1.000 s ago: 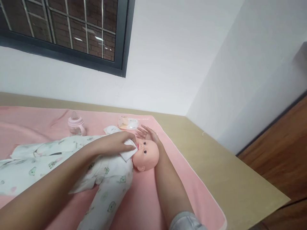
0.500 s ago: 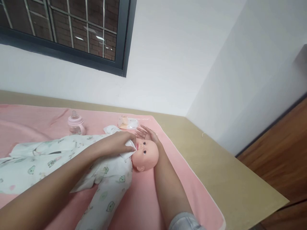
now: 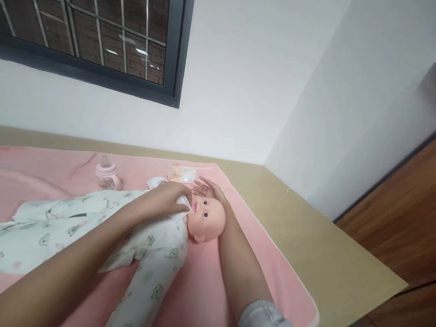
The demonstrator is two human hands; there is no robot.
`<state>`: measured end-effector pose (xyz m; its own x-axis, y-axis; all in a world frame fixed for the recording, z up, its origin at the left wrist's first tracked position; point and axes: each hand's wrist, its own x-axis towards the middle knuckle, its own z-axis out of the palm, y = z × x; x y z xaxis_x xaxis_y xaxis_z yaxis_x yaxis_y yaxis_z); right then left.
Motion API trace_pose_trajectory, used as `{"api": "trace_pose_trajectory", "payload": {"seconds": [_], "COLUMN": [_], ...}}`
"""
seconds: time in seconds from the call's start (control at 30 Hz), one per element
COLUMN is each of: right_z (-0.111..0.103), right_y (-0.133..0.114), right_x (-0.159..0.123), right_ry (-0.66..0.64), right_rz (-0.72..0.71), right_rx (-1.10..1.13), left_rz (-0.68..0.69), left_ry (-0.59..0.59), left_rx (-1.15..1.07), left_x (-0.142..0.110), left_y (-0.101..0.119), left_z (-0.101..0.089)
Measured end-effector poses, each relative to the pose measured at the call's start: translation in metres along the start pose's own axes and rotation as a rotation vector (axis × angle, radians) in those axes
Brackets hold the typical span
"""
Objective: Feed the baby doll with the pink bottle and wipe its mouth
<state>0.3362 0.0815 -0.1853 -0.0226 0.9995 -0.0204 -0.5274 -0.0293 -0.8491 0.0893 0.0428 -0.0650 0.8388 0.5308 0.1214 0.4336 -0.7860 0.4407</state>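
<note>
A baby doll (image 3: 209, 222) lies on its back, its bare head to the right and its body in patterned white clothes (image 3: 163, 243). Between the fingertips of my left hand (image 3: 172, 197) is a small white cloth (image 3: 180, 213), pinched at the doll's chin, just beside its mouth. My right forearm runs along the crown of the doll's head. Beyond the head, my right hand (image 3: 211, 188) is open with its fingers spread, and the head hides part of the palm.
A pink baby bottle (image 3: 107, 175) with a handle stands behind the doll's body. Near my right hand lies a clear-and-orange packet (image 3: 182, 173). A pink blanket (image 3: 204, 281) covers part of the wooden table (image 3: 323, 245). White wall and a barred window (image 3: 102, 41) are behind.
My left hand and the white cloth have shifted slightly away from the doll's mouth, so more of the lips shows. My right hand has stayed in place.
</note>
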Motion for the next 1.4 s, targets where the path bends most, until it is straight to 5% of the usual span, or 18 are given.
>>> {"api": "trace_pose_trajectory", "payload": {"seconds": [1.4], "right_z": [0.0], "right_y": [0.001], "right_x": [0.003], "right_ry": [0.027], "right_rz": [-0.002], "right_rx": [-0.014], "left_rz": [0.142], "left_ry": [0.174], "left_rx": [0.162], "left_x": [0.005], "left_y": [0.002], "left_z": [0.005]}}
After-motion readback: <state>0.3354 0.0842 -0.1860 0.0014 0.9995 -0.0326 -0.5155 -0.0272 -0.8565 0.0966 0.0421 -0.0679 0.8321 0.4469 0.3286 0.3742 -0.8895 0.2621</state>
